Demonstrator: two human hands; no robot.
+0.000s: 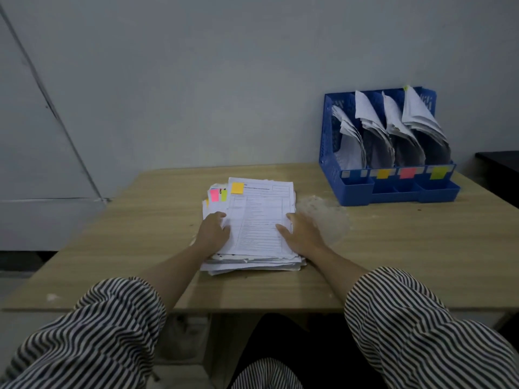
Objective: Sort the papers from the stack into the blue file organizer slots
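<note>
Head camera view, looking down at a pale wooden table [140,228] set against a grey wall; two forearms in black-and-white striped sleeves [106,327] reach forward from the bottom of the frame. Near the middle of the table lies a thick, uneven stack of papers [252,259]; at its far left corner pink and green sticky tabs [218,195] stick out from lower sheets, and an orange sticky note [237,188] sits on the top sheet [261,209], a printed form. The left hand [214,230] rests on the left edge of the stack, fingers loosely bent and lying on the top sheet, the thumb not visible; the right hand [302,233] rests at the right edge, fingers spread and fairly straight, thumb lying on the top sheet; whether either hand pinches the paper cannot be told. Just right of the stack the tabletop carries a pale, worn blotch [327,217]. At the far right of the table, against the wall, stands the blue file organizer [328,153]; each of its four upright slots holds leaning papers [373,127]; on its front rail are yellow [383,173], pink [407,172] and green [438,173] labels.
</note>
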